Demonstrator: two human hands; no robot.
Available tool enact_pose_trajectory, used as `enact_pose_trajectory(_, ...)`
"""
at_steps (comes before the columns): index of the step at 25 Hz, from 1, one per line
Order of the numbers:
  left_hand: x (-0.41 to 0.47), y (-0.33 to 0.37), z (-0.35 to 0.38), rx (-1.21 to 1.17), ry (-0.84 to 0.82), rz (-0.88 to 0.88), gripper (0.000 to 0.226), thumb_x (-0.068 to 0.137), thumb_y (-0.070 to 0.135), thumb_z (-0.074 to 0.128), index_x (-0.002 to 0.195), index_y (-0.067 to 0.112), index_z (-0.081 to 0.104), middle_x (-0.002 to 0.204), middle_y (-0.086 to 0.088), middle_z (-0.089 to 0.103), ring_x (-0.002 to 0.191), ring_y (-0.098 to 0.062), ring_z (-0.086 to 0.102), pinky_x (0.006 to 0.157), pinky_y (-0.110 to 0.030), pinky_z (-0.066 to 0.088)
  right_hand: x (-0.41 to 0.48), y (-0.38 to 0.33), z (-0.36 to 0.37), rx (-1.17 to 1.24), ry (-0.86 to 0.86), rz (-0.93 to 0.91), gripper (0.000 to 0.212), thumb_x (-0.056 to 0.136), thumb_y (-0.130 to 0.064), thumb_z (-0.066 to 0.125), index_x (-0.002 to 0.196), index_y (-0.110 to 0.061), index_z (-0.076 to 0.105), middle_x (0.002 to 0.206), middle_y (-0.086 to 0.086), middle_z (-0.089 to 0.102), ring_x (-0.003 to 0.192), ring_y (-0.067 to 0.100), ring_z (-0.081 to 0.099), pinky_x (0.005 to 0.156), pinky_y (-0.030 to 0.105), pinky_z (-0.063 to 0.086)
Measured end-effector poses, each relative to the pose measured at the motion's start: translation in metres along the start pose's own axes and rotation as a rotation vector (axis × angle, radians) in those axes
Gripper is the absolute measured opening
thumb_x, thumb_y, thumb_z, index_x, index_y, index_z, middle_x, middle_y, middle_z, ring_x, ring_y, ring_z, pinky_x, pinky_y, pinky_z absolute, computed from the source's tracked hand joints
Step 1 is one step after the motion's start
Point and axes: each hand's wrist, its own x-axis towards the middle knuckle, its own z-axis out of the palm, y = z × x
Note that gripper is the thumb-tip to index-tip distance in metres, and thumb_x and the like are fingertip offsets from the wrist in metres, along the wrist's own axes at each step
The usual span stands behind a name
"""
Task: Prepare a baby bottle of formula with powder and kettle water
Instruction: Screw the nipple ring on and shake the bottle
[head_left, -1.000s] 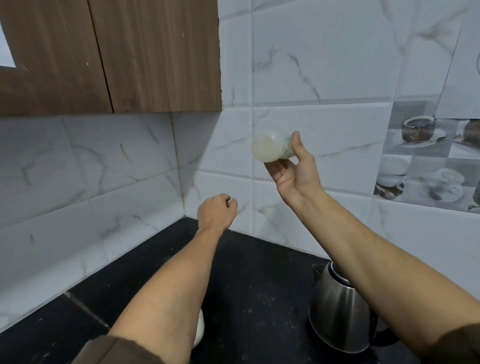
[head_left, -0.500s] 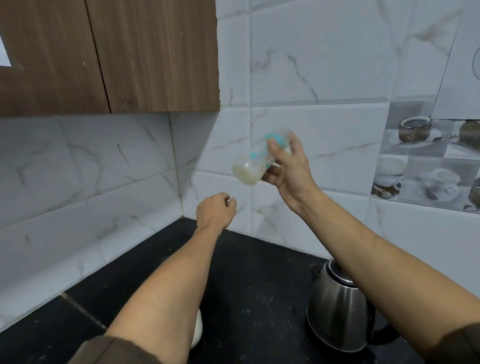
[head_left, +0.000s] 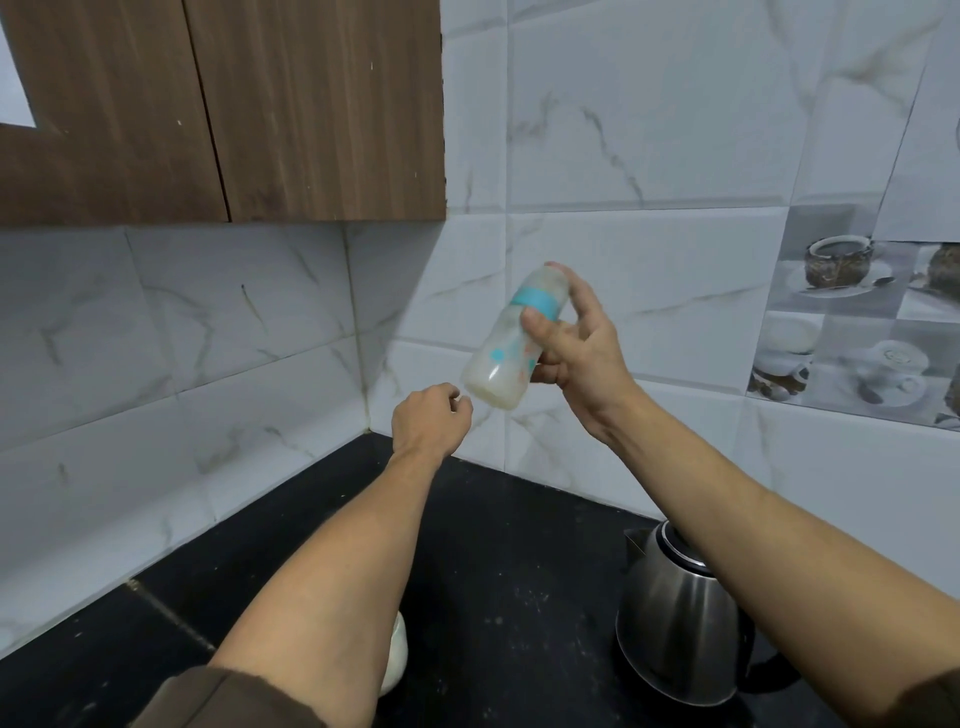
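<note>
My right hand (head_left: 576, 358) grips a clear baby bottle (head_left: 506, 353) with a teal collar ring and a cap, raised in front of the tiled wall. The bottle is tilted, top up to the right, base down to the left, with milky liquid pooled at its base. My left hand (head_left: 428, 418) hangs as a loose fist just below and left of the bottle's base, apart from it, holding nothing I can see. A steel kettle (head_left: 675, 629) stands on the black counter at the lower right, under my right forearm.
A white rounded container (head_left: 396, 660) sits on the black counter (head_left: 519, 571), mostly hidden behind my left forearm. A wooden wall cabinet (head_left: 234, 104) hangs at the upper left. White marble tiles meet in a corner behind my hands.
The bottle has swung from lying sideways with its base toward me to slanting with its top up, and has dropped lower. My left fist has stayed nearly still.
</note>
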Motion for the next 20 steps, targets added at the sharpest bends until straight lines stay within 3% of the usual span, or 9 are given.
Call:
enact_pose_trajectory(2, 0.0, 0.002, -0.003, 0.008, 0.013, 0.002, 0.02, 0.101, 0.026, 0.053, 0.096, 0.012, 0.066, 0.09, -0.006, 0.071, 0.084, -0.029, 0.062, 0.074, -0.033, 0.05, -0.004, 0.003, 0.0, -0.01, -0.053, -0.019, 0.074, 0.083, -0.024, 0.08, 0.148, -0.028, 0.046, 0.101, 0.006, 0.074, 0.086, 0.026, 0.074, 0.063, 0.034, 0.06)
enact_pose_trajectory(5, 0.002, -0.003, 0.0, -0.024, 0.028, 0.001, 0.032, 0.103, 0.031, 0.049, 0.114, 0.015, 0.074, 0.103, -0.002, 0.077, 0.095, -0.028, 0.068, 0.079, -0.033, 0.05, 0.012, -0.001, -0.002, 0.291, 0.318, 0.004, 0.07, 0.09, -0.026, 0.08, 0.15, -0.026, 0.043, 0.122, 0.007, 0.068, 0.094, 0.031, 0.076, 0.072, 0.04, 0.063)
enact_pose_trajectory(6, 0.001, -0.004, 0.0, -0.021, 0.03, -0.005, 0.033, 0.103, 0.032, 0.049, 0.117, 0.015, 0.074, 0.105, -0.001, 0.078, 0.097, -0.027, 0.068, 0.08, -0.033, 0.05, 0.016, -0.002, -0.003, 0.336, 0.356, 0.001, 0.069, 0.092, -0.026, 0.079, 0.151, -0.026, 0.042, 0.123, 0.007, 0.066, 0.094, 0.031, 0.076, 0.073, 0.039, 0.063)
enact_pose_trajectory(8, 0.002, -0.005, 0.0, 0.001, 0.015, -0.008, 0.033, 0.103, 0.031, 0.05, 0.119, 0.014, 0.073, 0.102, -0.001, 0.076, 0.097, -0.028, 0.068, 0.082, -0.034, 0.051, 0.013, -0.005, 0.0, 0.237, 0.211, 0.006, 0.068, 0.093, -0.024, 0.077, 0.151, -0.026, 0.042, 0.113, 0.004, 0.071, 0.089, 0.028, 0.076, 0.07, 0.038, 0.062)
enact_pose_trajectory(11, 0.002, -0.001, 0.001, -0.02, -0.003, -0.049, 0.019, 0.099, 0.025, 0.058, 0.099, 0.009, 0.068, 0.077, -0.002, 0.061, 0.088, -0.032, 0.064, 0.08, -0.038, 0.055, -0.004, -0.005, 0.008, -0.057, -0.144, -0.01, 0.07, 0.085, -0.023, 0.078, 0.147, -0.028, 0.046, 0.095, 0.004, 0.073, 0.079, 0.021, 0.073, 0.06, 0.03, 0.058)
enact_pose_trajectory(12, 0.001, 0.0, 0.0, -0.02, -0.001, -0.048, 0.019, 0.099, 0.025, 0.058, 0.099, 0.009, 0.068, 0.078, -0.002, 0.061, 0.089, -0.033, 0.064, 0.08, -0.038, 0.055, -0.004, -0.004, 0.008, -0.04, -0.137, -0.026, 0.071, 0.084, -0.023, 0.079, 0.146, -0.027, 0.047, 0.097, 0.006, 0.073, 0.08, 0.021, 0.073, 0.059, 0.03, 0.058)
enact_pose_trajectory(16, 0.002, -0.007, 0.003, -0.003, 0.02, 0.004, 0.036, 0.102, 0.03, 0.05, 0.126, 0.015, 0.072, 0.111, 0.0, 0.077, 0.102, -0.026, 0.068, 0.085, -0.034, 0.052, 0.021, -0.003, 0.005, 0.381, 0.305, 0.008, 0.064, 0.094, -0.029, 0.077, 0.148, -0.017, 0.045, 0.123, 0.012, 0.066, 0.087, 0.026, 0.078, 0.074, 0.04, 0.063)
enact_pose_trajectory(18, 0.004, -0.008, 0.002, 0.011, 0.021, 0.002, 0.036, 0.102, 0.031, 0.05, 0.127, 0.015, 0.071, 0.112, 0.0, 0.077, 0.103, -0.026, 0.068, 0.085, -0.034, 0.052, 0.022, -0.003, 0.004, 0.337, 0.228, 0.03, 0.063, 0.094, -0.03, 0.076, 0.148, -0.018, 0.045, 0.122, 0.011, 0.066, 0.086, 0.026, 0.077, 0.074, 0.041, 0.062)
enact_pose_trajectory(20, 0.006, -0.008, 0.004, 0.013, 0.02, -0.005, 0.035, 0.102, 0.031, 0.052, 0.124, 0.012, 0.072, 0.106, -0.003, 0.076, 0.098, -0.028, 0.067, 0.083, -0.035, 0.052, 0.009, -0.003, 0.008, 0.105, 0.007, 0.023, 0.063, 0.093, -0.026, 0.076, 0.148, -0.023, 0.046, 0.11, 0.008, 0.069, 0.084, 0.025, 0.075, 0.068, 0.038, 0.061)
